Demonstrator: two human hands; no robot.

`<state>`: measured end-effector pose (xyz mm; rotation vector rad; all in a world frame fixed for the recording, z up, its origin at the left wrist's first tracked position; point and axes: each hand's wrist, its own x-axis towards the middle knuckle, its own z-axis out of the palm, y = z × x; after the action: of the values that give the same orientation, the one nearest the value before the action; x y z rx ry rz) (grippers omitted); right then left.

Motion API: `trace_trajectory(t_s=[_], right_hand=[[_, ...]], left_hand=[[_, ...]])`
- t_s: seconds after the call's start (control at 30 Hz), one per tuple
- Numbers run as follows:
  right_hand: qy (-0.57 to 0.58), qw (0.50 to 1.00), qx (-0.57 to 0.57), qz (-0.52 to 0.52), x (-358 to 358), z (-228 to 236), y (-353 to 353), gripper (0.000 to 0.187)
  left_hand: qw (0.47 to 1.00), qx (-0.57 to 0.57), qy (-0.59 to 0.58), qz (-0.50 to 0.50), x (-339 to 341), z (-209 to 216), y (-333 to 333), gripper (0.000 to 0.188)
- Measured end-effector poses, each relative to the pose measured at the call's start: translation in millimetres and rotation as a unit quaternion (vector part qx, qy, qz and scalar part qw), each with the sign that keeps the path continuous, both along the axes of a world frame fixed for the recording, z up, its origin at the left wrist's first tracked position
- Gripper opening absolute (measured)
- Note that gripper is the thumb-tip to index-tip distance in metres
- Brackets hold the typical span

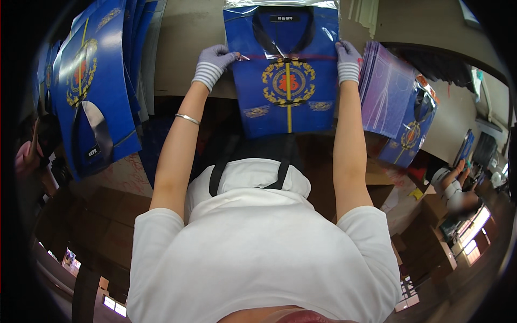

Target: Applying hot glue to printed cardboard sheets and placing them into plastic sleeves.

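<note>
**Head view: blue shirt packet (285,70) gripped at both side edges**

At the far left, a person in pink (24,156) shows dimly, partly cut off by the dark rim. Next comes a fanned stack of blue shirt pieces (89,70), its dark collar loop turned toward the wearer, with a gold ring emblem above.

The left hand (214,60), in a pale purple glove with a striped cuff, pinches the packet's left edge; a silver bangle (187,118) circles that forearm. The packet, glossy with clear film, lies collar-end away, its lower part reaching past the near edge of the worktop (186,32). The right hand (348,56), gloved alike, grasps the right edge slightly higher up.

Just beside it sits a stack of purple sheets (383,89), partly covering another blue shirt piece (412,134). Farther right, a co-worker (458,188) raises a hand near a blue item (465,145); whether they touch, I cannot tell.
</note>
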<state>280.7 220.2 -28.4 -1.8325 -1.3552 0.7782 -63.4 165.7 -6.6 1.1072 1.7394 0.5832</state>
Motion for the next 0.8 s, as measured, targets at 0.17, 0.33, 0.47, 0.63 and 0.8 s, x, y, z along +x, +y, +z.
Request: trace_trajectory(t_s=[0.17,0.33,0.47,0.63,0.8], right_hand=[[0.043,0.993,-0.084,0.069,12,-10,-50,0.026],[0.159,0.982,-0.101,0.001,3,-8,-62,0.026],[0.131,0.991,0.005,0.017,-7,-5,-37,0.028],[-0.025,0.996,-0.075,0.029,-6,-13,-31,0.023],[0.059,0.998,-0.012,-0.004,3,-22,-49,0.026]], left_hand=[[0.996,-0.037,-0.075,0.038,-14,-1,-1,0.015],[0.989,-0.145,-0.013,0.009,-19,9,-17,0.018],[0.905,-0.13,0.272,-0.299,-8,30,-12,0.026],[0.838,-0.138,0.353,-0.393,3,34,-16,0.018],[0.919,-0.101,0.142,-0.354,-23,17,-27,0.026]])
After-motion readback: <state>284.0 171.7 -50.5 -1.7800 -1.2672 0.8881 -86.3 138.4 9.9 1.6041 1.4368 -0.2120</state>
